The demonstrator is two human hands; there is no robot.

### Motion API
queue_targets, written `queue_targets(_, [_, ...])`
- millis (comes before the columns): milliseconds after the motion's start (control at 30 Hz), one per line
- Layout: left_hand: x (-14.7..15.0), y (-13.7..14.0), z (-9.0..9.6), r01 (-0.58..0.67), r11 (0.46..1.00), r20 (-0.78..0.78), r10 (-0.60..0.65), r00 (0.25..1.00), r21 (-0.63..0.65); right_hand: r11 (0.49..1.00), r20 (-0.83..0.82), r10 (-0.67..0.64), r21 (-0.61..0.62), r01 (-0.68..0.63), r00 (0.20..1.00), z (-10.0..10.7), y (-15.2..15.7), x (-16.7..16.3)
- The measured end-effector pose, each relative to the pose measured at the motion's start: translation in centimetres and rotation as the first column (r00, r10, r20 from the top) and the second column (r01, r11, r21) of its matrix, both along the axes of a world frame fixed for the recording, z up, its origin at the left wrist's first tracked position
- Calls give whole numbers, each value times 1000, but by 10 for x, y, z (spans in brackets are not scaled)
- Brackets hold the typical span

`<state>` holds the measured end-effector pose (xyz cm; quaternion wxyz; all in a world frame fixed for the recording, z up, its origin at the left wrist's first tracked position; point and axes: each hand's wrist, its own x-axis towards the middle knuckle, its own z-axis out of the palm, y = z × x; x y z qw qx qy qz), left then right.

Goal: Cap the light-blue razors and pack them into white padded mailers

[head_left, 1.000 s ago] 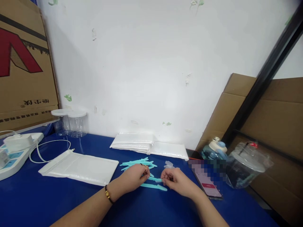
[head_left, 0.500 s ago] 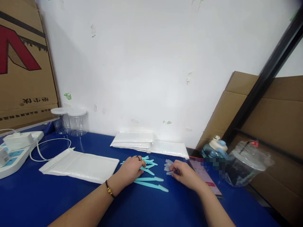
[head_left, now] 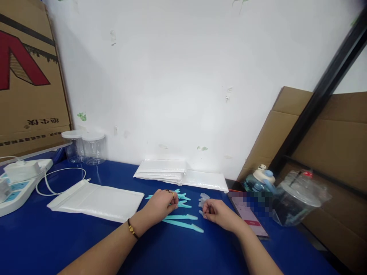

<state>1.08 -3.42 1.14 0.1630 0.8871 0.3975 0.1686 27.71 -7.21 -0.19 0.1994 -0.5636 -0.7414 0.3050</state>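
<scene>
Left hand (head_left: 163, 202) curled over a pile of teal sticks (head_left: 183, 225), right hand (head_left: 218, 214) half-curled beside some translucent pieces (head_left: 203, 198). Gripping anything? Can't tell.

— Sticks look like light, stiff plastic, maybe slick. I'd pinch mid-handle, off the tips. Room's on the near side of the blue table (head_left: 172, 256); phone (head_left: 249, 215) crowds the right.

Left hand (head_left: 161, 205) palm-down, right hand (head_left: 218, 214) loosely curled — both forearms (head_left: 99, 246) aslant.

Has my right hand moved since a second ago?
Yes: your right hand has shifted slightly to the right, nearer the phone.
</scene>
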Motion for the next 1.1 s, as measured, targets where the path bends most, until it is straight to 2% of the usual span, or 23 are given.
queue_targets(133, [3,-4,2,13,987,114,6,993,-160,998,-30,11,-55,-13,1000,-3,1,3])
queue_targets(300, [6,-5,-5,44,968,173,-1,985,-247,1000,7,18,-8,-18,1000,0,-3,3])
queue_targets(433, [6,-3,-10,59,954,203,2,979,-294,999,-75,13,-31,-16,997,5,-4,0])
queue_targets(600, [6,-2,-8,73,947,217,-3,976,-314,998,-301,-5,-65,-16,954,12,-4,-8])
queue_targets(867, [8,-5,-8,82,953,215,-18,976,-293,996,-286,32,-74,-55,958,17,-10,-20])
queue_targets(1100, [7,-2,-13,99,949,262,-18,965,-299,996,-317,44,-66,-68,947,19,-10,-18])
